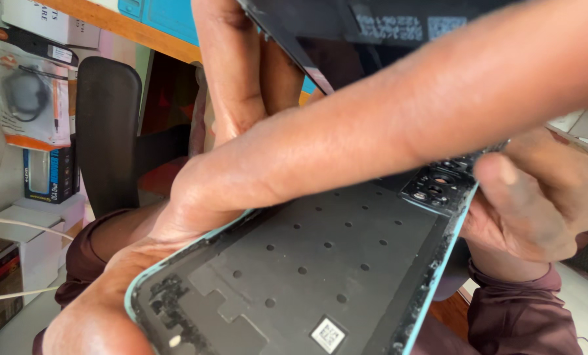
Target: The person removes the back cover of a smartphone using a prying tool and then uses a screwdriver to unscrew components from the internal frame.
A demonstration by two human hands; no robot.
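The back cover (320, 269) lay between both hands, left hand (195, 217) along its left edge, right hand (537, 197) at its right corner; a chair (106, 125) stood behind.

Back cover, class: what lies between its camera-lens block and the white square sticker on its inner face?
In the head view: the dark inner liner of the back cover, dotted with small round holes.
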